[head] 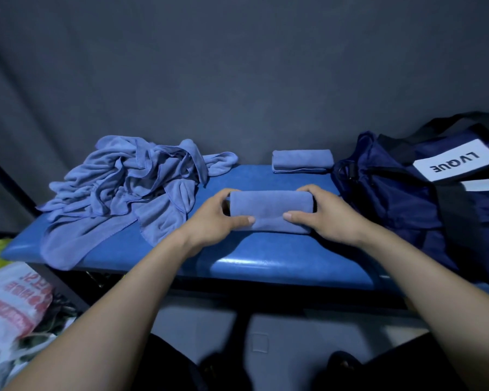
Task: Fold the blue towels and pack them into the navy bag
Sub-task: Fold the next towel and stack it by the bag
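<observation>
A folded blue towel (270,210) lies in the middle of the blue padded bench (266,261). My left hand (218,218) grips its left end, thumb on the near edge. My right hand (322,214) grips its right end the same way. A second folded towel (301,160) sits at the back of the bench, beside the navy bag (407,204). The bag stands at the right end of the bench, with a white label and black straps. A heap of unfolded blue towels (124,190) covers the left part of the bench.
A dark grey fabric wall rises right behind the bench. White plastic bags with red print (12,303) lie on the floor at the lower left. A dark metal post (6,179) slants up at the far left.
</observation>
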